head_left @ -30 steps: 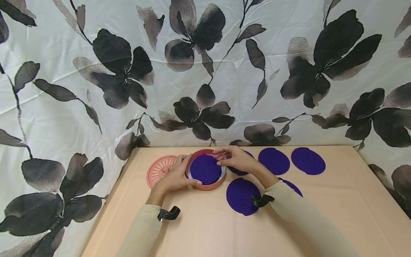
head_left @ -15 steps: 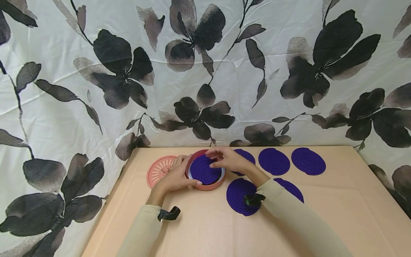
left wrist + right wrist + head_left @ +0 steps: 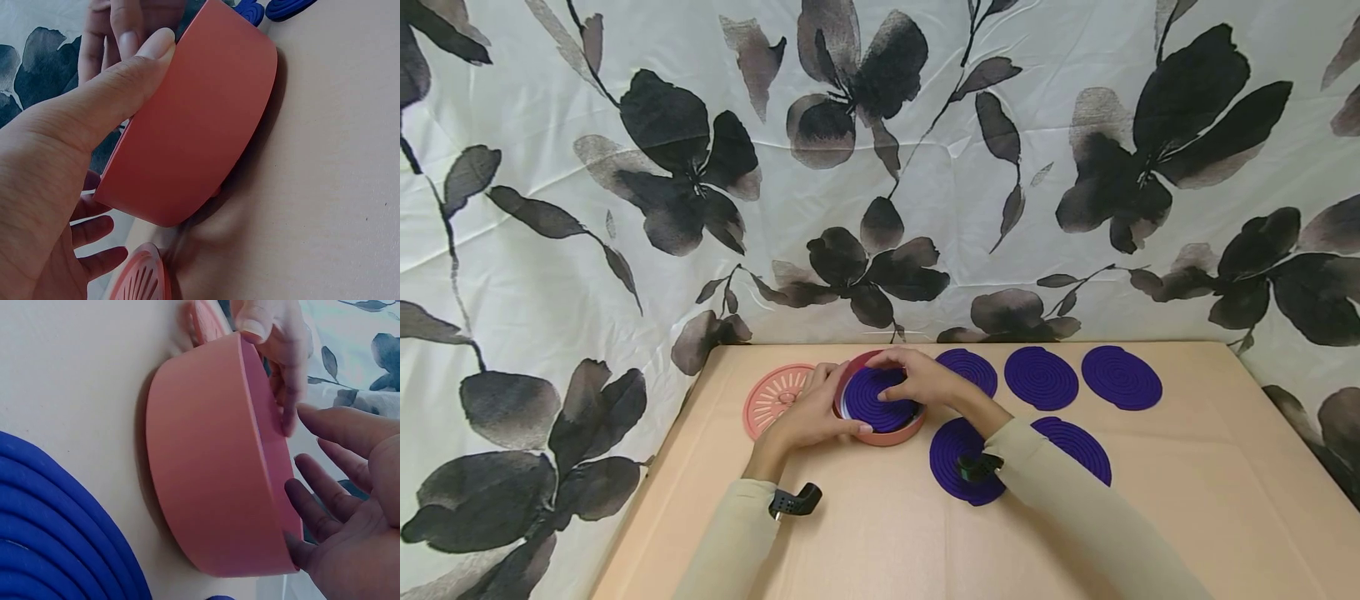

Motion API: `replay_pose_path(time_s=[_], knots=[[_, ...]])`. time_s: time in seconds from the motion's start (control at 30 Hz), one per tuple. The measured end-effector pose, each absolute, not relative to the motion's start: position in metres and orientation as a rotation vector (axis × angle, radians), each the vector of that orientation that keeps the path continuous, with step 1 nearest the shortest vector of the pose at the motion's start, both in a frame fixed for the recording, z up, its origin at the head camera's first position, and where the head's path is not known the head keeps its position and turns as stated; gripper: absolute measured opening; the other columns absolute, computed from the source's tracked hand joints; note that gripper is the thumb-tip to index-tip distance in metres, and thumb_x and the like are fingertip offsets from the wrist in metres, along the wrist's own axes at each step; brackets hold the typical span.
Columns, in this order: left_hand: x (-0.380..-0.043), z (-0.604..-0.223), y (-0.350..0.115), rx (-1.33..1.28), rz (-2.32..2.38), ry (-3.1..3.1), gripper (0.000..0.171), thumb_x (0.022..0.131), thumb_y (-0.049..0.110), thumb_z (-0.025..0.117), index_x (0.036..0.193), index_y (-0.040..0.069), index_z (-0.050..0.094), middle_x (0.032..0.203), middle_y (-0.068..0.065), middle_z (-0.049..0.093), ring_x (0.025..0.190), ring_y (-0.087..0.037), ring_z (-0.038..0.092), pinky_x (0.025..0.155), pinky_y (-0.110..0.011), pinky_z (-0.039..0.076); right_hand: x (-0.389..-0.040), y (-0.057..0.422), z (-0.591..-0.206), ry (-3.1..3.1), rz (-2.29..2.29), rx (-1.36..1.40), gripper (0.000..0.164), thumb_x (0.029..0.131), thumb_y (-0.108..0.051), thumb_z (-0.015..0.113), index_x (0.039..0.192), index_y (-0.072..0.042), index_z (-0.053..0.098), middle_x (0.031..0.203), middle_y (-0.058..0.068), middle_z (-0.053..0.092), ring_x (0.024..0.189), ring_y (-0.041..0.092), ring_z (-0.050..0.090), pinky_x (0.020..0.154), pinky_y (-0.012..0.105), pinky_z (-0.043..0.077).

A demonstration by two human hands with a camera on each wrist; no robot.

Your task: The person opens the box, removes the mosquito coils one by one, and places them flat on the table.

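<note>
A round coral-pink container (image 3: 901, 437) stands on the table, with a purple-blue spiral coaster (image 3: 867, 398) lying inside it. My left hand (image 3: 808, 415) holds the container's left side, its thumb over the rim in the left wrist view and the other fingers spread beyond. Above the coaster is my right hand (image 3: 925, 380), thumb and fingers apart and loosely bent over the container's opening. In the right wrist view nothing shows between those fingers; the container's wall (image 3: 200, 456) hides the coaster there, so contact with it cannot be judged.
A coral slotted disc (image 3: 767, 398) lies left of the container, partly behind my left hand. Several matching spiral coasters lie to the right, among them one at the back (image 3: 1041, 378), one at the far right (image 3: 1122, 377) and one under my right wrist (image 3: 951, 471). A floral cloth (image 3: 955, 192) hangs behind the table.
My right hand has moved left from the container's right rim to over the coaster inside, uncovering more of the coasters at the right. The left hand and container have stayed in place.
</note>
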State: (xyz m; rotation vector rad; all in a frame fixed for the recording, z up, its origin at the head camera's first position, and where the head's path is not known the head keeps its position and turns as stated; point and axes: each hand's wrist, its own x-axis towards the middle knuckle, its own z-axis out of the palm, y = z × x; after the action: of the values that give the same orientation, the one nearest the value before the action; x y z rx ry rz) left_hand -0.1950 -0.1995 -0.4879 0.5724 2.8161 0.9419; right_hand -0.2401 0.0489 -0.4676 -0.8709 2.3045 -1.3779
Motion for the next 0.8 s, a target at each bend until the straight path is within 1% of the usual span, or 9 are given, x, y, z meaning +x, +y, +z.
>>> replay_pose_path(time_s=[0.2,0.3,0.5,0.63,0.8], knots=[[-0.1948,-0.4886,-0.1990,0.576,0.949,2.813,0.112,0.069,0.066,0.084,0.159,0.029,0.030,0.142,-0.003,0.037,0.133,-0.024,0.035,0.109,-0.057,0.037,-0.2391,0.0433,-0.4752,2.338,-1.353,-0.856,0.054,0.088,-0.007,0.079,0.138,-0.005,0.060,0.142,0.011,0.057,0.136,0.031,0.050,0.112,0.048,0.042],[-0.1944,-0.4881,-0.1985,0.577,0.955,2.808,0.112,0.069,0.065,0.085,0.159,0.028,0.030,0.143,-0.004,0.036,0.134,-0.024,0.035,0.110,-0.058,0.037,-0.2382,0.0413,-0.4770,2.357,-1.350,-0.849,0.054,0.088,-0.009,0.079,0.138,-0.007,0.060,0.143,0.010,0.056,0.136,0.030,0.050,0.112,0.048,0.042],[-0.1932,-0.4866,-0.1978,0.552,0.939,2.810,0.116,0.069,0.065,0.084,0.161,0.023,0.027,0.145,-0.004,0.034,0.135,-0.026,0.035,0.110,-0.057,0.038,-0.2367,0.0398,-0.4773,2.358,-1.370,-0.838,0.051,0.088,-0.008,0.079,0.136,-0.008,0.062,0.141,0.010,0.056,0.135,0.031,0.051,0.113,0.047,0.041],[-0.1937,-0.4868,-0.1979,0.542,0.927,2.815,0.116,0.069,0.064,0.085,0.161,0.022,0.027,0.146,-0.005,0.034,0.135,-0.026,0.035,0.110,-0.057,0.038,-0.2357,0.0400,-0.4761,2.357,-1.383,-0.810,0.048,0.089,-0.007,0.078,0.134,-0.008,0.063,0.140,0.010,0.058,0.134,0.030,0.052,0.112,0.047,0.042],[-0.1944,-0.4878,-0.1987,0.550,0.922,2.820,0.117,0.069,0.066,0.084,0.161,0.022,0.026,0.146,-0.005,0.034,0.136,-0.026,0.034,0.111,-0.057,0.036,-0.2368,0.0394,-0.4748,2.371,-1.399,-0.768,0.045,0.090,-0.005,0.076,0.133,-0.005,0.063,0.137,0.013,0.060,0.130,0.031,0.056,0.109,0.046,0.045]])
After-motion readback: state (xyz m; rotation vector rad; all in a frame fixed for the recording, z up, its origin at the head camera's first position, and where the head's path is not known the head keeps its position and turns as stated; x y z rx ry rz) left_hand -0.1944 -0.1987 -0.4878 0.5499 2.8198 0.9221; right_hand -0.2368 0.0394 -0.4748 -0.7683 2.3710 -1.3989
